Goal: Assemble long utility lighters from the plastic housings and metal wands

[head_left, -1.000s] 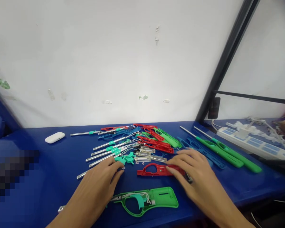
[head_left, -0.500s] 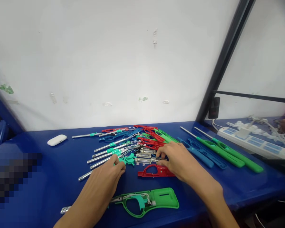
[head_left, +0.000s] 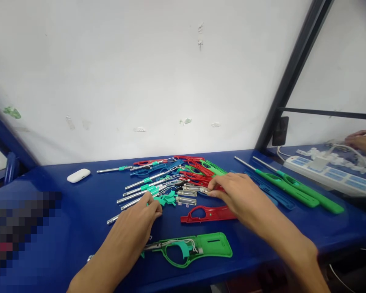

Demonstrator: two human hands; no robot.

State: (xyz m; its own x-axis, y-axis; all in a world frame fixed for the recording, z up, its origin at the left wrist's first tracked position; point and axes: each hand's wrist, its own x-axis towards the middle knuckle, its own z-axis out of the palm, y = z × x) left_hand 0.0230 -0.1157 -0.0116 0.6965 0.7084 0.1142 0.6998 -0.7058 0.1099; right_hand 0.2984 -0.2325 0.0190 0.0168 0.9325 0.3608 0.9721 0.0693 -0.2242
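Fuel tank (head_left: pixel 204 190) pinched in the right hand's (head_left: pixel 230 191) grip leaves its tip (head_left: pixel 202 189) free; the left hand's (head_left: pixel 144 215) grip I cannot tell. Green shell half (head_left: pixel 218 248) lies open-side up on the desk (head_left: pixel 79 219), seemingly keeping wires (head_left: pixel 194 245) seated.

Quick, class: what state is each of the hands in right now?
Left hand: fingers curled; whether it holds anything cannot be told.
Right hand: closed, fingertips pinching a clear lighter fuel tank.

Blue table (head_left: pixel 79 211): green shell (head_left: pixel 218 249), red shell (head_left: pixel 218 213), white case (head_left: pixel 78 175).
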